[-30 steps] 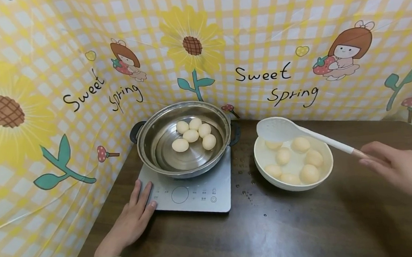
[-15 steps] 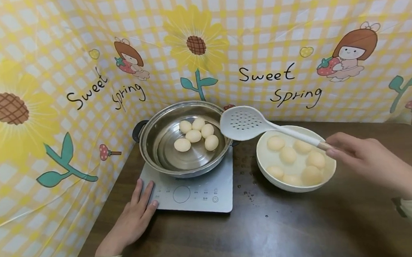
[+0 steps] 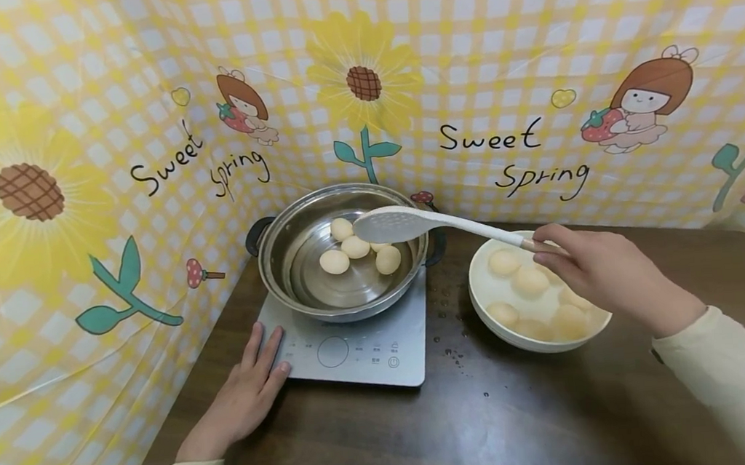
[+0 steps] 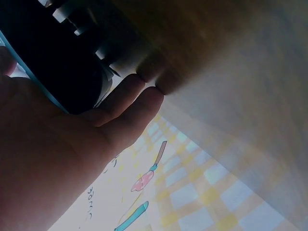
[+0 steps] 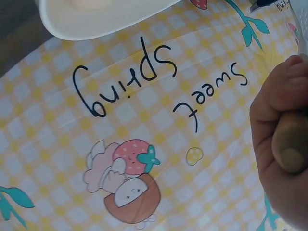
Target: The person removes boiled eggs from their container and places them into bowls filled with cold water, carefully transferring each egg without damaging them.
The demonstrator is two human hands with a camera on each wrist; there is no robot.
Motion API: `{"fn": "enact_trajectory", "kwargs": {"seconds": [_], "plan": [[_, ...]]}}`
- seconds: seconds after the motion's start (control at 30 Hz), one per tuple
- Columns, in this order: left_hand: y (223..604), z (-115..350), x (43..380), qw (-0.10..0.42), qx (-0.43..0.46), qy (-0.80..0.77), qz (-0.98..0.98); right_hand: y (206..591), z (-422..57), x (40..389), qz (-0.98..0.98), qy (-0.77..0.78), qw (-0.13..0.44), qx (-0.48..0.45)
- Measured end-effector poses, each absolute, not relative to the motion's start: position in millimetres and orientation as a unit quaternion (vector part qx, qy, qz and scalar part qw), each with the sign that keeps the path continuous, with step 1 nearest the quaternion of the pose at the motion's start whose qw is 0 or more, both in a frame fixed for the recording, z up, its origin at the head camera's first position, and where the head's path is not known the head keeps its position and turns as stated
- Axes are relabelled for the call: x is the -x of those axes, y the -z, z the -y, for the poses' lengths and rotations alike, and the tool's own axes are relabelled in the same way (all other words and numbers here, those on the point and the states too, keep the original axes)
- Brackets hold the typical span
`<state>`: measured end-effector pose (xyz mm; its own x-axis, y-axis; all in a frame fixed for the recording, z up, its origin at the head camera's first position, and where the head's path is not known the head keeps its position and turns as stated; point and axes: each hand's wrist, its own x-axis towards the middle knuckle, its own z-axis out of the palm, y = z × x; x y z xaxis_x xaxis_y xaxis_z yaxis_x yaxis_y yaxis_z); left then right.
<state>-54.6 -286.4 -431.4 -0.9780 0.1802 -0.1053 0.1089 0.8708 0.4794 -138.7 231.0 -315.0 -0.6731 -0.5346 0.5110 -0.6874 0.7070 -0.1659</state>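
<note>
Gripping the slotted spoon (image 3: 411, 222) by its handle in the right hand (image 3: 601, 265), holding its head over the eggs (image 3: 356, 247) in the steel pot (image 3: 344, 290); resting the left hand (image 3: 244, 396), fingers parted, at the left edge of the induction cooker (image 3: 357, 374).

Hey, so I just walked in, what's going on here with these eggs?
A person's right hand holds a white slotted spoon by its handle, the spoon's head over the steel pot. Several eggs lie in the pot, which sits on a cooktop. The left hand touches the cooktop's near left corner. More eggs are in a white bowl to the right.
</note>
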Motion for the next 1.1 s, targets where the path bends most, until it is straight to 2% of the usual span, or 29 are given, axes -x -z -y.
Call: {"fn": "enact_trajectory", "kwargs": {"seconds": [0.43,1.1], "plan": [[432,285,55,0.072,-0.080,-0.252,-0.962,326,-219,151,0.883,-0.101,0.272,-0.368],[430,286,54,0.069,-0.078,-0.245,-0.964,323,-216,148,0.884,-0.106,0.224,-0.395]]}}
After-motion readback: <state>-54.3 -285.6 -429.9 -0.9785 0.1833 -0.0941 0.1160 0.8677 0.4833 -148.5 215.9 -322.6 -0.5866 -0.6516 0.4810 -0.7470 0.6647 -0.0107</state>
